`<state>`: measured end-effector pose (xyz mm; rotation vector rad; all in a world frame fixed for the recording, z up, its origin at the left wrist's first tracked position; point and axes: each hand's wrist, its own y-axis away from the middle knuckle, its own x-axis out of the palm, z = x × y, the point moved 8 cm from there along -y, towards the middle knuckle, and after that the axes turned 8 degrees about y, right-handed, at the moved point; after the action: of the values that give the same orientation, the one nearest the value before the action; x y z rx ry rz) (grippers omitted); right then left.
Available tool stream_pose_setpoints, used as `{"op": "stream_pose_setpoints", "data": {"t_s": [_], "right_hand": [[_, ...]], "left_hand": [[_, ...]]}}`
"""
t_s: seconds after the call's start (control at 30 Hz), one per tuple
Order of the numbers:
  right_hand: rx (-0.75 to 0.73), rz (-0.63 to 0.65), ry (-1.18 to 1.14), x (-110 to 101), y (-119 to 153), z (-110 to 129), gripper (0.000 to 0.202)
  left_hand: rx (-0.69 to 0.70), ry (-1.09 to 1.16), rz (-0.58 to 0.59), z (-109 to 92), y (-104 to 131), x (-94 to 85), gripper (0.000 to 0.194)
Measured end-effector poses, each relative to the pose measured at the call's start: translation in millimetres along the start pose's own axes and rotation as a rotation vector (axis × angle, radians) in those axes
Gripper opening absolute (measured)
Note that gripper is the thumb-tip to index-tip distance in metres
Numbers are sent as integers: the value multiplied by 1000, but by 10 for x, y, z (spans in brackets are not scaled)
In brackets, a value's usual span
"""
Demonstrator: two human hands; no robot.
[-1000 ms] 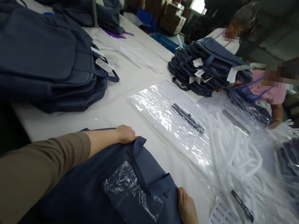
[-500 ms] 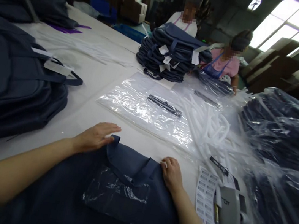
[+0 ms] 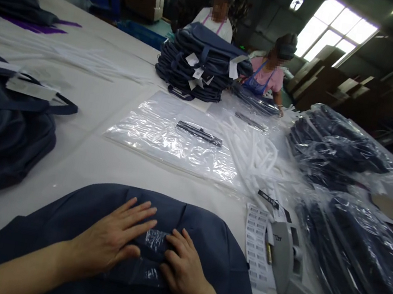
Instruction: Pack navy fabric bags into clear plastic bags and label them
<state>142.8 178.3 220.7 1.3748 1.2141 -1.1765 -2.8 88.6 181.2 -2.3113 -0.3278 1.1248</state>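
Observation:
A dark navy fabric bag (image 3: 204, 229) lies flat on the table in front of me, its rounded far edge spread out. My left hand (image 3: 110, 238) rests palm down on it, fingers stretched and apart. Beside it, my right hand (image 3: 185, 266) presses on the bag with slightly bent, spread fingers. Between the two hands shows a shiny clear plastic pocket (image 3: 157, 241), partly covered by them. Neither hand grips anything that I can see. Lower down, the bag's near part runs out of view.
Stacked navy bags stand at left (image 3: 4, 133) and at the back (image 3: 201, 56). Clear plastic sheets (image 3: 153, 134) lie ahead. To the right are a label sheet (image 3: 256, 238), a grey tape dispenser (image 3: 285, 259) and plastic-wrapped bags (image 3: 361, 267). Two people are across the white table (image 3: 82, 167).
Both hands have moved from the bag's far edge in onto its middle, nearer each other. The strap at the far edge no longer shows, and the bag lies flatter. The view has turned right.

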Motion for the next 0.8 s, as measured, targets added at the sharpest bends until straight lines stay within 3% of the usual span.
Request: {"op": "stream_pose_setpoints", "data": {"t_s": [0.07, 0.13, 0.2, 0.27, 0.4, 0.47, 0.57, 0.6, 0.67, 0.73, 0.8], "right_hand": [[1, 14, 29, 89, 47, 69, 23], [19, 15, 60, 120, 63, 114, 35], [40, 6, 88, 30, 48, 119, 51], [83, -21, 139, -190, 27, 54, 63], [296, -66, 305, -582, 107, -313, 65], [410, 23, 327, -487, 232, -532, 62], [467, 176, 248, -164, 421, -749, 61], [468, 166, 210, -122, 447, -803, 60], [495, 26, 121, -223, 422, -948, 51], [563, -169, -11, -461, 299, -1184, 34], [650, -302, -142, -651, 56, -1519, 23]], "left_hand": [[-52, -122, -88, 215, 48, 48, 67], [-41, -193, -90, 416, 126, 243, 70], [-16, -208, -60, 569, 199, 435, 70], [-42, -217, -44, 647, 245, 494, 70], [-62, -267, -113, 446, 264, 267, 74], [15, -281, -108, 247, 273, 221, 73], [143, -245, -66, 83, 328, 253, 70], [150, -216, -56, 110, 340, 243, 68], [106, -118, -83, 284, 310, 113, 50], [-7, 41, -155, 612, 161, -138, 27], [-139, 214, -209, 1047, -135, -386, 23]]}}
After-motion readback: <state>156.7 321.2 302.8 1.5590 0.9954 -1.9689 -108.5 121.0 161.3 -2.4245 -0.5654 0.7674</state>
